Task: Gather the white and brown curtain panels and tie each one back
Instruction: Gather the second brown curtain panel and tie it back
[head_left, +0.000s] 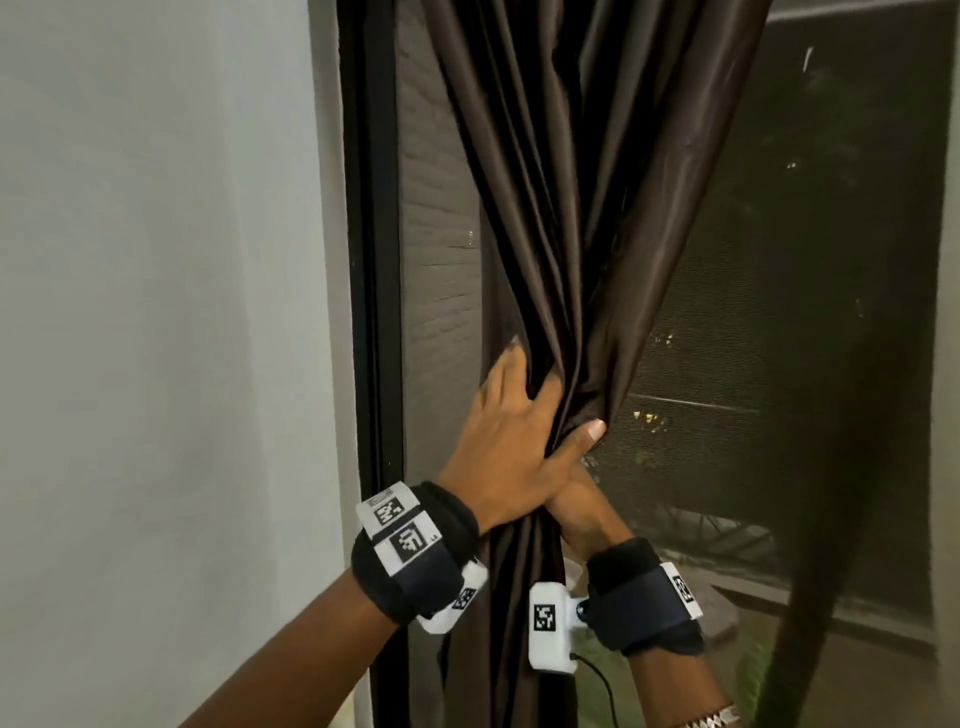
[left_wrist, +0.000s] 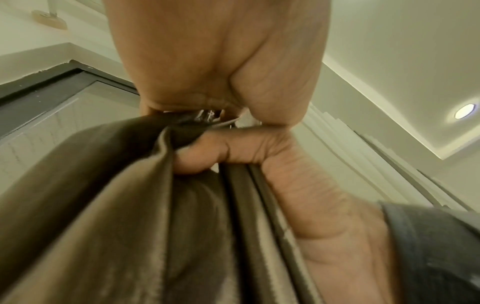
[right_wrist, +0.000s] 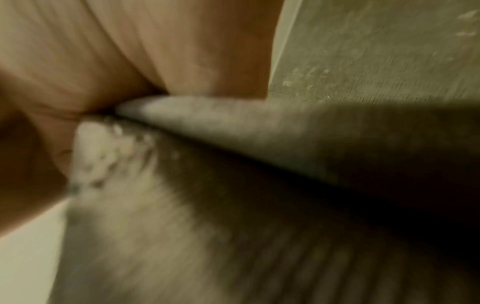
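The brown curtain (head_left: 561, 208) hangs in front of the window, bunched into a narrow bundle at waist height. My left hand (head_left: 540, 410) wraps round the bundle, thumb on the right side and fingers on the left. Just below it my right hand (head_left: 576, 514) grips the same bundle, partly hidden under the left hand. In the left wrist view the brown fabric (left_wrist: 116, 216) runs between both palms, and a right-hand finger (left_wrist: 205, 152) curls round a fold. The right wrist view is blurred, showing palm (right_wrist: 103, 51) against dark cloth (right_wrist: 259, 205). Pale folds (left_wrist: 345, 148) hang to the right there.
A black window frame (head_left: 371, 312) stands left of the curtain, with a white wall (head_left: 156, 312) beyond it. A dark mesh screen (head_left: 779, 312) covers the pane behind. A dark strip of cloth (head_left: 810, 545) hangs at the right. A ceiling light (left_wrist: 464, 111) glows overhead.
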